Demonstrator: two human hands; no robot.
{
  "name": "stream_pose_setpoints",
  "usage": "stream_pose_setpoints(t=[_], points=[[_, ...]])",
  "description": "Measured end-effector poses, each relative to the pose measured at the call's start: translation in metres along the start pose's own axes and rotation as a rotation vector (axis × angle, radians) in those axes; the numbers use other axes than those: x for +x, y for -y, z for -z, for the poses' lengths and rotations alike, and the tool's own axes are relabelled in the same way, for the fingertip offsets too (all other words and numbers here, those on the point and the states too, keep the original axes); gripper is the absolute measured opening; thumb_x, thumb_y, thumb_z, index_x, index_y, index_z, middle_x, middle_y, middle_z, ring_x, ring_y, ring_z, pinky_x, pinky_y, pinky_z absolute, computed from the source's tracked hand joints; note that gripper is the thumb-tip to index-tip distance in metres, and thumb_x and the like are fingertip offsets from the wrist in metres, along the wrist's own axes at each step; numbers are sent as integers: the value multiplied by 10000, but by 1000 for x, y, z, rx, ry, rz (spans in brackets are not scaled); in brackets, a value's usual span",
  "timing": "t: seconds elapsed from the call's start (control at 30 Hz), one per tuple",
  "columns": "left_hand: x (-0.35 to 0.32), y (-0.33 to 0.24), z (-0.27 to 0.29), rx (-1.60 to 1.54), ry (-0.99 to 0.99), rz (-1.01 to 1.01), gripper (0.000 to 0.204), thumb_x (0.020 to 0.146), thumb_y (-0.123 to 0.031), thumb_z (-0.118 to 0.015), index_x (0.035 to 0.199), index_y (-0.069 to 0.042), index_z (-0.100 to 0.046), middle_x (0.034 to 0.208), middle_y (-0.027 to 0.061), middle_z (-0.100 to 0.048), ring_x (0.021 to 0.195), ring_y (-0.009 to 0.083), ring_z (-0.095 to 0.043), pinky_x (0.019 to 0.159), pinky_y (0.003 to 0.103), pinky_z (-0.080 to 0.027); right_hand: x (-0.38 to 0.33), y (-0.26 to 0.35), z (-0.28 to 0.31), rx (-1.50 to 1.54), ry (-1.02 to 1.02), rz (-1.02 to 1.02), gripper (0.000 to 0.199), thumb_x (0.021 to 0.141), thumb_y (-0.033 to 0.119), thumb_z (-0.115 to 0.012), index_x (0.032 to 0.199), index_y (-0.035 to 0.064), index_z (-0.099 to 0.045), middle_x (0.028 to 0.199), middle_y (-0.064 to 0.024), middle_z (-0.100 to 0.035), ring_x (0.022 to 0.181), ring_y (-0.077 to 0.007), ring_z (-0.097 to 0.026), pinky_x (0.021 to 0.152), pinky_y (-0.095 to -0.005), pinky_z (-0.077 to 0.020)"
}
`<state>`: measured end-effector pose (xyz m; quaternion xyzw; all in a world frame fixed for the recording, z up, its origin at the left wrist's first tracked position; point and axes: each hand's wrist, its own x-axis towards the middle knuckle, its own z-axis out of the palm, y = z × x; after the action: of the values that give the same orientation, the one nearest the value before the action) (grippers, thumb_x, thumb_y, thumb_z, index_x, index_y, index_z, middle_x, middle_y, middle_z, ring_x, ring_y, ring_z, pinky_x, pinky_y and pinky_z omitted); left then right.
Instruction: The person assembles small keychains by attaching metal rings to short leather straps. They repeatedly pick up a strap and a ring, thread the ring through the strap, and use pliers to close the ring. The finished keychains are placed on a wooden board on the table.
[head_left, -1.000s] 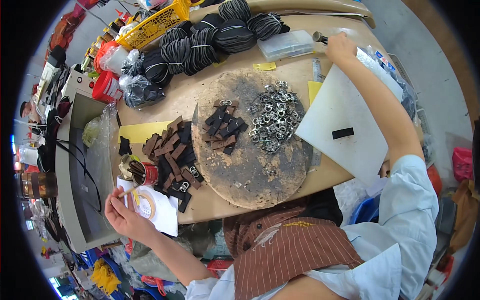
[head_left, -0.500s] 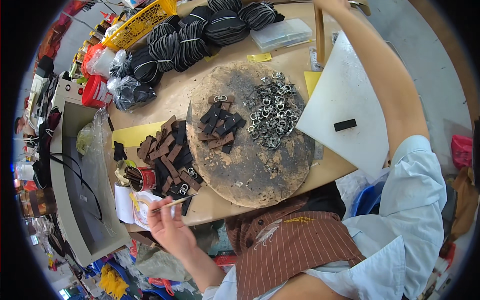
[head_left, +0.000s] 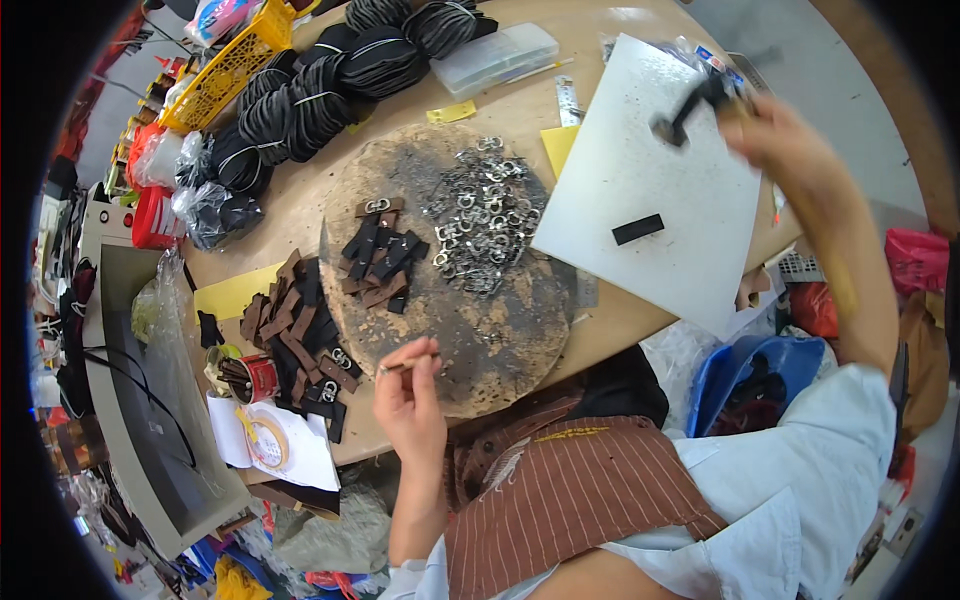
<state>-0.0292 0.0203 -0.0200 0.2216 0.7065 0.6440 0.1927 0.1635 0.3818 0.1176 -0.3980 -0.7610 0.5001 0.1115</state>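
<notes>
Here, both hands hold things over the table (head_left: 300, 215)
Left hand (head_left: 408, 400) pinches a small strap piece (head_left: 408, 362) at the round worn board's (head_left: 450, 330) near edge; right hand (head_left: 790, 150), blurred, grips a dark hammer (head_left: 690, 108) above the white sheet (head_left: 650, 200)

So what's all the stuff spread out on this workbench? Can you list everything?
round work pad: one, dark and worn, table centre
metal buckles: a heap, silver, on the pad's far right
leather strips: a small pile, black and brown, on the pad
more strips: a pile, brown, left of the pad
white board: one, right of the pad, a black strip on it
webbing rolls: several, black, far side
yellow crate: one, far left
clear box: one, far side
red tin: one, near left
left hand: pinches a thin stick
right hand: raised, grips a dark hammer, blurred
</notes>
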Motion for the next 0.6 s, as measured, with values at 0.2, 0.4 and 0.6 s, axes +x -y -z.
stream_pose_setpoints(t=[0.2,0.4,0.6], points=[[43,-48,-107,-269,360,55,116,880,-19,-520,956,50,-574,989,108,-605,879,147,-610,729,238,-514,-98,-77,-17,106,-97,-39,381,828,103,-602,1158,-25,-461,816,7,-508,701,-51,-463,597,-202,-394],[62,-32,-183,-23,533,-191,94,874,-32,-534,921,39,-572,928,101,-632,833,120,-617,702,229,-515,-120,-115,-33,-130,-162,35,245,816,53,-601,1048,0,-545,841,0,-525,706,-52,-444,631,-197,-380],[67,-20,-198,125,536,-130,137,874,-61,-547,973,33,-566,914,94,-637,771,100,-622,665,223,-528,-121,-128,-35,-66,-130,22,216,807,38,-606,1009,-1,-537,771,22,-438,678,-54,-377,593,-189,-341]])
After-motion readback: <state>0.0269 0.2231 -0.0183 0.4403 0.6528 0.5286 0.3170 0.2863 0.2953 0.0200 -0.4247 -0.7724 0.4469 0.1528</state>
